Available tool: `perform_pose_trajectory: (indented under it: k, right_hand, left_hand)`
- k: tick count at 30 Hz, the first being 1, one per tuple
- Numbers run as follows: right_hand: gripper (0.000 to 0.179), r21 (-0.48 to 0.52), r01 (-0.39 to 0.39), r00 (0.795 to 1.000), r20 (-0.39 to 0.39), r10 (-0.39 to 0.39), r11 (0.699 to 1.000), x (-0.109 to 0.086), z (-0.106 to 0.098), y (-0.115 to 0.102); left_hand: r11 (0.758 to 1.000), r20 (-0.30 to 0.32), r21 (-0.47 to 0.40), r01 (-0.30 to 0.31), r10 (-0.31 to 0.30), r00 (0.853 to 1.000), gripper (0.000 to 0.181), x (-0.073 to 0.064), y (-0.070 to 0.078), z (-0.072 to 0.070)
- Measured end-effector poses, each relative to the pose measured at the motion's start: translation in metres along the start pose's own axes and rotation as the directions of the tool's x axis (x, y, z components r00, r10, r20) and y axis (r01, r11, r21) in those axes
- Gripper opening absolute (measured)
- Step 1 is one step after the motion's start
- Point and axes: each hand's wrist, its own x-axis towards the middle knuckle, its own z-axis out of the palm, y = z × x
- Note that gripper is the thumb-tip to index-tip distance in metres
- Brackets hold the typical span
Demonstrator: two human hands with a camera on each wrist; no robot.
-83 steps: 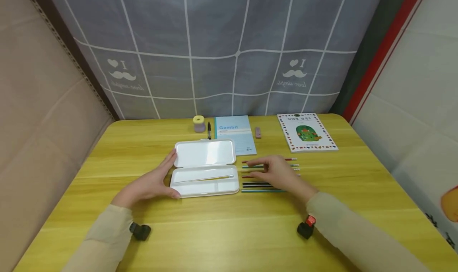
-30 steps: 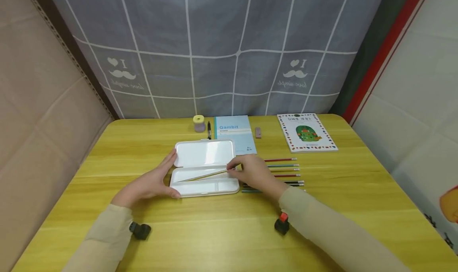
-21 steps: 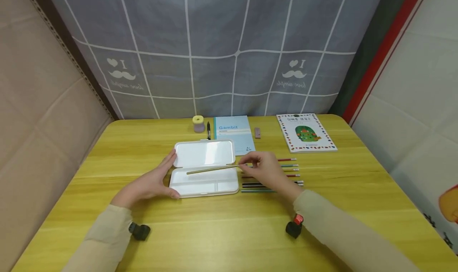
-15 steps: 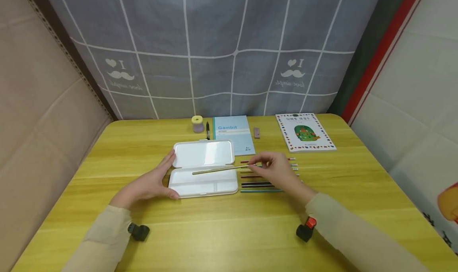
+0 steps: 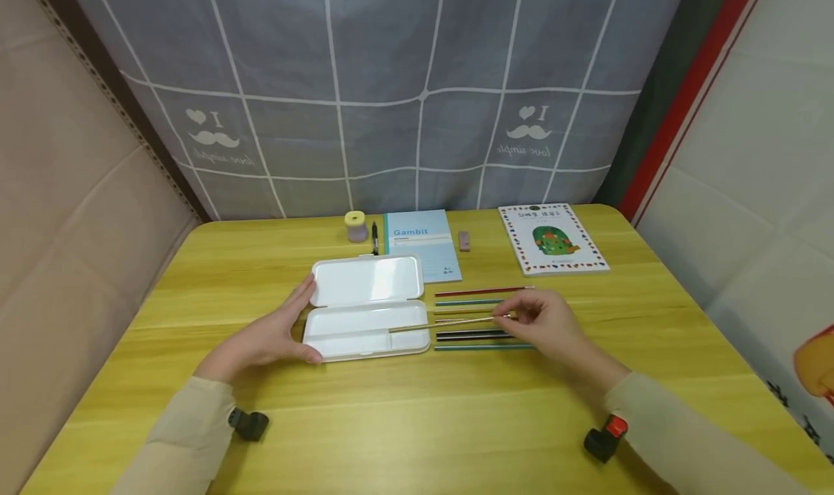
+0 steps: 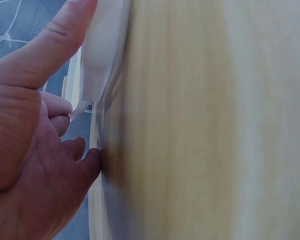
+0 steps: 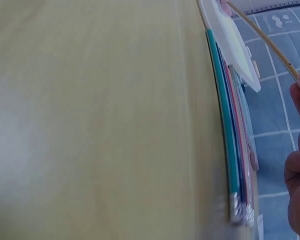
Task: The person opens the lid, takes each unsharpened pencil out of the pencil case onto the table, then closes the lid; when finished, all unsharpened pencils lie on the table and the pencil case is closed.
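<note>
An open white pencil case [image 5: 361, 344] lies on the table with its lid folded back. My left hand [image 5: 270, 339] rests against its left side, fingers by the lid's edge and thumb at the near corner. In the left wrist view the thumb [image 6: 55, 45] lies along the case. Right of the case, my right hand [image 5: 544, 325] pinches a gold pencil [image 5: 449, 324] near its eraser end; its other end reaches over the case's right part. The right wrist view shows this pencil [image 7: 270, 44] raised at a slant. Below it, several pencils [image 5: 482, 347] lie in a row.
Behind the case are a yellow-lidded small container [image 5: 355, 227], a black pen [image 5: 374, 238], a light blue notebook [image 5: 423, 245] and a pinkish eraser [image 5: 464, 241]. A white picture-cover book [image 5: 554, 240] lies at the back right. A grey checked curtain [image 5: 384, 133] hangs behind the table.
The right hand first dips toward the case from the pencil row, then draws back right with the gold pencil, which lay in the case earlier. The left hand stays at the case.
</note>
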Motion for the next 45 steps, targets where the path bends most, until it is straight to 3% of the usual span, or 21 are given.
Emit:
perform_pose_trajectory:
  k: [15, 28, 36, 45]
  right_hand:
    - [0.018, 0.062, 0.07, 0.996, 0.047, -0.073, 0.996, -0.037, -0.038, 0.021]
    - [0.02, 0.022, 0.053, 0.986, 0.156, -0.056, 0.998, -0.047, -0.048, 0.032]
    - [0.016, -0.129, 0.086, 0.978, 0.198, -0.059, 0.988, -0.048, -0.05, 0.032]
    - [0.025, -0.259, 0.17, 0.968, 0.227, -0.111, 0.951, -0.047, -0.053, 0.033]
  left_hand:
    - [1.0, -0.003, 0.009, -0.003, 0.003, 1.0, 0.14, 0.0, -0.001, -0.001]
    - [1.0, 0.0, 0.014, -0.004, 0.004, 1.0, 0.14, -0.001, -0.001, 0.0]
    - [1.0, 0.004, 0.009, 0.0, 0.0, 1.0, 0.141, 0.0, 0.001, 0.0]
    - [1.0, 0.003, -0.001, -0.013, 0.013, 1.0, 0.14, -0.001, 0.001, 0.0]
